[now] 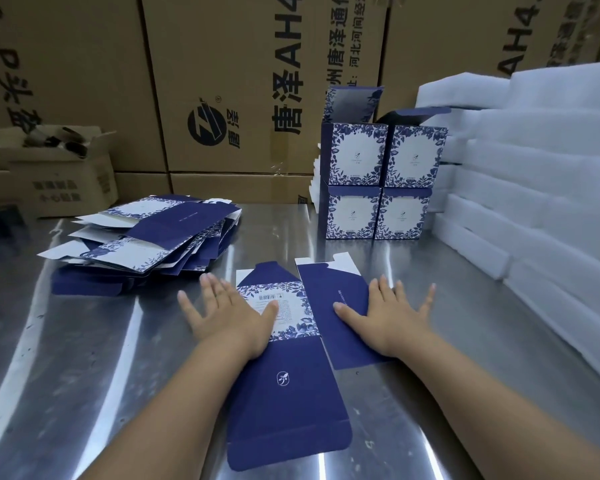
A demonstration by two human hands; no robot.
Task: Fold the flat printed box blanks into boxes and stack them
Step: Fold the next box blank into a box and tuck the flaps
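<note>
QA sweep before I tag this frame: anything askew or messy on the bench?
Yes. The pile of flat blanks on the left is fanned and crooked, its edges out of line. The folded boxes stand square in two tiers, top flaps still open. Both hands, left hand and right hand, press one blank flat.

Both bare forearms reach fwd from bottom of frame, angled inward toward each other. Left hand (229, 315) lies flat, palm down, fingers spread & pointing away, thumb out to the right. Right hand (390, 315) likewise flat, palm down, fingers fanned wide, thumb pointing left. Hands well apart, roughly level w/ each other, neither gripping anything.
</note>
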